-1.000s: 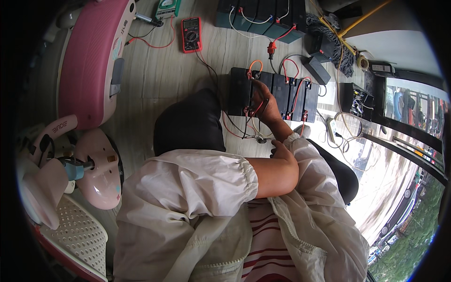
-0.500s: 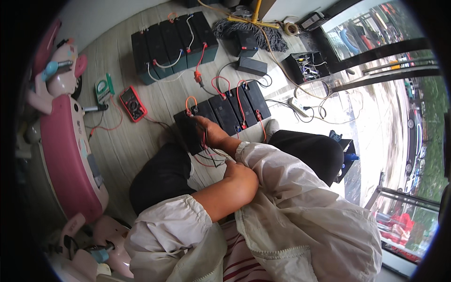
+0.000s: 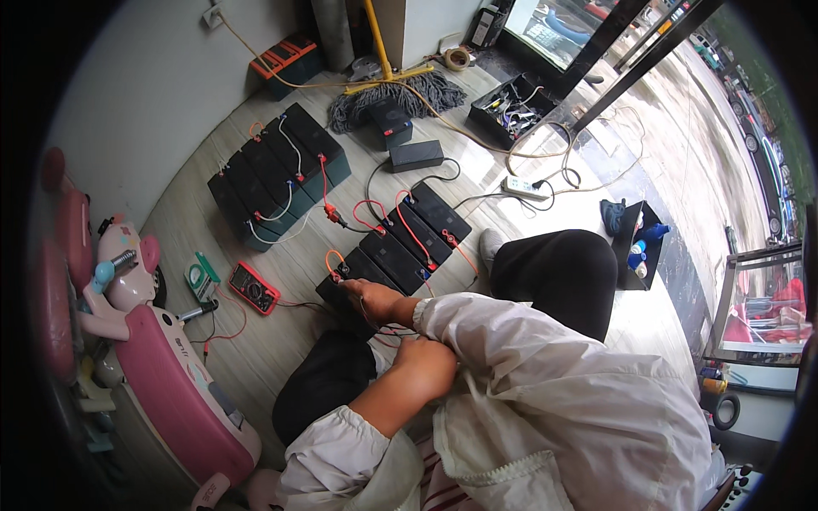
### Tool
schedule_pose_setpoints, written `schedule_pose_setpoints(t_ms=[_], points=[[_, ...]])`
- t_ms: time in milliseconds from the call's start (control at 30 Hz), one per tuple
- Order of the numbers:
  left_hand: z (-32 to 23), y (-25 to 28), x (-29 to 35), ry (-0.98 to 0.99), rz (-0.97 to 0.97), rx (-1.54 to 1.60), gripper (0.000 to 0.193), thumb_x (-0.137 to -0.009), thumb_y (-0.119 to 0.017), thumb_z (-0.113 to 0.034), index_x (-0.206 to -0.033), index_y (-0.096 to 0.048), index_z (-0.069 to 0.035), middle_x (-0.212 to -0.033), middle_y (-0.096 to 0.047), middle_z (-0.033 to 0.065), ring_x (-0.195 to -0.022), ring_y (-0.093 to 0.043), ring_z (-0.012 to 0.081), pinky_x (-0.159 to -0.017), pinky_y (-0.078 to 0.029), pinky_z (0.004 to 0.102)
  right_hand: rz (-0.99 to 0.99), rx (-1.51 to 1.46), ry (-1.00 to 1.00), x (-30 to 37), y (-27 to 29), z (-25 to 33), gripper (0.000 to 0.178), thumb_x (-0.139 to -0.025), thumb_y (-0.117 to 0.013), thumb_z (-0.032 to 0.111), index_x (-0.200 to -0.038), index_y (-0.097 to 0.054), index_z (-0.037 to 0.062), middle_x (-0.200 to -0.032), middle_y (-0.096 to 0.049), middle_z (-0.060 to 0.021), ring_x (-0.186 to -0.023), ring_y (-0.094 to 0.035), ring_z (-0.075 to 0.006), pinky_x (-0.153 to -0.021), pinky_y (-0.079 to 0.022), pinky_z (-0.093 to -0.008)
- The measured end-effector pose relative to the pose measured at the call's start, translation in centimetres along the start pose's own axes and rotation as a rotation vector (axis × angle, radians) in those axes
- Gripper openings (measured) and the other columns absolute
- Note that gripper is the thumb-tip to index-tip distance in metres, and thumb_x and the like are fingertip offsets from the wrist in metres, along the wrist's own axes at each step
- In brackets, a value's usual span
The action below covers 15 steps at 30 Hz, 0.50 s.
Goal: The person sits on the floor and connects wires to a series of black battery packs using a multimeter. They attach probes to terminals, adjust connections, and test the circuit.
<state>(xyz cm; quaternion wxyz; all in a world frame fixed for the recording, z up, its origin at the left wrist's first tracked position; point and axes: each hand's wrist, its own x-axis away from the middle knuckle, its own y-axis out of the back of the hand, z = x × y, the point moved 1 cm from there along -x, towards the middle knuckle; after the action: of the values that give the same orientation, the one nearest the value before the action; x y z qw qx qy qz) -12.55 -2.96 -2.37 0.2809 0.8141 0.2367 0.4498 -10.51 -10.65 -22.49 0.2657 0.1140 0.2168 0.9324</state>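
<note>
A row of black batteries (image 3: 394,258) joined by red wires lies on the floor in front of me. My right hand (image 3: 381,301) rests at the nearest battery's end, fingers bent together beside the terminal with the orange wire (image 3: 332,257). What is between them is too small to make out. Close to my body, my left hand (image 3: 422,356) sits below the right wrist. Its fingers are mostly hidden near some thin wires (image 3: 394,330). A red multimeter (image 3: 254,288) lies to the left, its leads running toward the batteries.
A second group of batteries (image 3: 277,175) stands farther left. Behind are a black power adapter (image 3: 417,156), a mop (image 3: 426,94) and a box of parts (image 3: 514,111). A power strip (image 3: 524,186) and black bin (image 3: 641,247) are right; a pink ride-on toy (image 3: 183,392) is left.
The view has shifted, so the batteries sit lower and the wall and right-hand bin show more. My right hand stays at the nearest battery; my left hand remains close below it.
</note>
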Motion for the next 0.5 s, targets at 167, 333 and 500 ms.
schedule_pose_setpoints(t_ms=[167, 333, 500], points=[[-0.18, 0.27, -0.17, 0.011, 0.002, -0.008, 0.028, -0.081, -0.058, -0.028, -0.09, -0.072, -0.006, -0.093, -0.07, 0.0156, -0.088, -0.068, 0.0308, -0.081, -0.05, 0.0442, 0.025, 0.001, -0.011, 0.0, 0.18, 0.39, 0.057, -0.08, -0.056, -0.001, -0.135, -0.045, 0.0091, -0.117, -0.056, -0.0193, -0.108, -0.057, -0.0375, -0.092, -0.047, -0.0397], [-0.08, 0.23, -0.25, -0.004, -0.01, -0.017, 0.027, -0.081, -0.057, -0.028, -0.089, -0.072, -0.006, -0.093, -0.07, 0.0162, -0.087, -0.068, 0.0312, -0.081, -0.051, 0.0436, 0.084, -0.018, -0.107, -0.02, 0.56, 0.8, 0.058, -0.081, -0.058, 0.001, -0.136, -0.044, 0.0104, -0.124, -0.054, -0.0191, -0.112, -0.056, -0.0375, -0.095, -0.046, -0.0398], [-0.26, 0.45, -0.4, -0.005, 0.014, -0.021, 0.029, -0.081, -0.058, -0.029, -0.089, -0.072, -0.005, -0.093, -0.07, 0.0165, -0.088, -0.068, 0.0313, -0.081, -0.051, 0.0436, 0.068, 0.004, -0.108, 0.07, 0.3, -0.01, 0.058, -0.082, -0.058, 0.003, -0.137, -0.044, 0.0125, -0.129, -0.052, -0.0184, -0.118, -0.053, -0.0372, -0.098, -0.045, -0.0398]])
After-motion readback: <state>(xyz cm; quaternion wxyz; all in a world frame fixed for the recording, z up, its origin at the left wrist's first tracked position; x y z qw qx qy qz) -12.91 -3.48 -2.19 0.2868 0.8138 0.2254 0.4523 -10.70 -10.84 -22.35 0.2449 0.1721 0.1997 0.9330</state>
